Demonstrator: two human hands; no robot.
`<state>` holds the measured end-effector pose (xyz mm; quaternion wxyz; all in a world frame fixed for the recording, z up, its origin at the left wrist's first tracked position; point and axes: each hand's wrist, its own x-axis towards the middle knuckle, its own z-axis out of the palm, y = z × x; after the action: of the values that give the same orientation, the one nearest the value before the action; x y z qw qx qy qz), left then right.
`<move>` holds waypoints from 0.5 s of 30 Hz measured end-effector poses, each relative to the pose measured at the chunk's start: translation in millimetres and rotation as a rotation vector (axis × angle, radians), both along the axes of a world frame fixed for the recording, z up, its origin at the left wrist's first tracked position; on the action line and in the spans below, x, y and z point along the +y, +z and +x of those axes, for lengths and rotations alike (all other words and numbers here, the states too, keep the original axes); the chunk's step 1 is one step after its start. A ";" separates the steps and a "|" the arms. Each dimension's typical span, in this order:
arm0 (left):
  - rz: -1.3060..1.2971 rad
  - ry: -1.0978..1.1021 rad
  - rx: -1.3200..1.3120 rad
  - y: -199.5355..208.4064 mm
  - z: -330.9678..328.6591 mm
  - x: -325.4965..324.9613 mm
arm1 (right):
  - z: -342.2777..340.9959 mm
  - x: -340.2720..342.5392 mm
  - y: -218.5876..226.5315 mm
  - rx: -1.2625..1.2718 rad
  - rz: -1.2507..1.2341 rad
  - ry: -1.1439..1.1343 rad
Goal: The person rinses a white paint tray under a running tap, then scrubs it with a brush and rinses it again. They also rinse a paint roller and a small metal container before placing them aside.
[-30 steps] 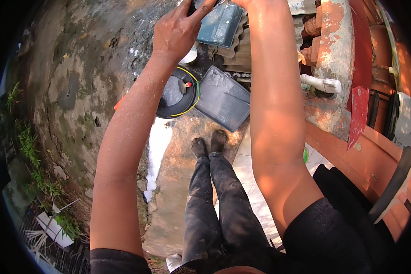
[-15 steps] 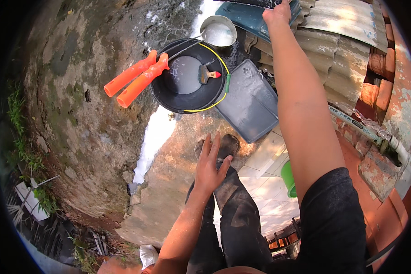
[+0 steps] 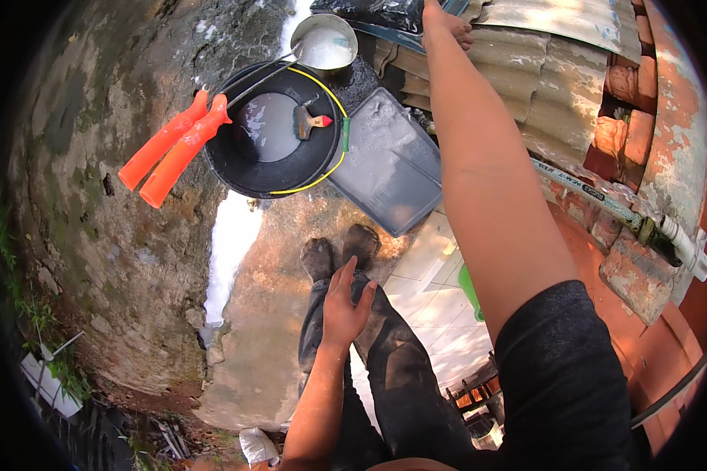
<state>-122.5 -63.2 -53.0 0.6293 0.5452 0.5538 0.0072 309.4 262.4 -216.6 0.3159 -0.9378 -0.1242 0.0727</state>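
Head view shows the right hand (image 3: 446, 22) reaching up, gripping the edge of a dark sheet (image 3: 385, 11) over the corrugated roofing (image 3: 558, 47), while the left hand (image 3: 343, 302) hangs open and empty above the legs. Painting gear sits idle on the ground: one black basin (image 3: 279, 129) with one brush (image 3: 312, 122), two orange handles (image 3: 173, 149), one grey paint tray (image 3: 389, 161), one metal pot (image 3: 324, 43).

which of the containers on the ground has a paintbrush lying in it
The round black basin with the yellow rim: a small red-handled brush lies in it. The small metal pot and the flat grey paint tray hold no brush.
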 end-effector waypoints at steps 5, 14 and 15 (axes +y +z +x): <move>-0.026 -0.017 0.001 -10.8 11.3 -7.9 | 15.6 -24.6 -1.8 0.618 0.292 0.234; -0.004 0.013 0.006 -21.4 18.3 -24.0 | 4.1 -19.1 -19.9 0.745 0.467 0.117; -0.008 0.022 -0.005 -21.8 21.3 -25.7 | 7.9 -18.4 -18.2 0.764 0.478 0.108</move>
<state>-101.2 -88.9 -74.8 0.6329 0.5364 0.5582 0.0133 317.3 243.9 -234.8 0.5426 -0.7365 -0.0607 0.3993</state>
